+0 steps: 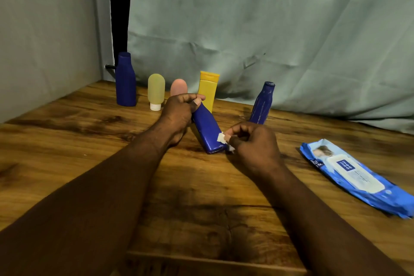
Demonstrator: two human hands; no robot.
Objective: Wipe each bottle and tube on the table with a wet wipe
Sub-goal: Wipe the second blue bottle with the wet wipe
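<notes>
My left hand grips the top of a blue flat bottle, which leans tilted with its base on the wooden table. My right hand pinches a crumpled white wet wipe against the bottle's lower right side. Behind stand a tall blue bottle, a pale yellow tube on its white cap, a pink tube partly hidden by my left hand, a yellow bottle and a ribbed blue bottle.
A blue pack of wet wipes lies on the right side of the table. A grey-green cloth backdrop hangs behind the row of bottles, and a grey wall stands on the left.
</notes>
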